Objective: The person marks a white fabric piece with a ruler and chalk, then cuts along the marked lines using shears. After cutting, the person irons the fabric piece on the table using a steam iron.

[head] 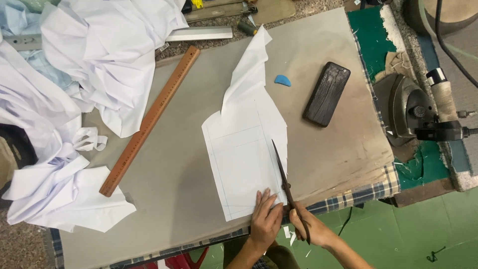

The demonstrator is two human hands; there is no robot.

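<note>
Left hand (265,219) is pressing flat on the near edge of the white cloth (246,164) on the table (169,174), pinning it taut, while the right hand (304,226) is gripping the scissors (285,182), blades lying along its right margin

Left hand: the bare left hand (265,217) lies palm down, flat and spread, pointing away from the body.
Left fingers: the fingers (262,198) are stretched out straight, close together, tips pressed down.
Left forearm: bare, coming up from the bottom edge, angled slightly rightward.
Right hand: the bare right hand (304,225) is just beside the left, curled closed, knuckles up.
Right fingers: wrapped tight in a grip, thumb side toward the left hand.
Right forearm: bare, running in from the lower right.
</note>
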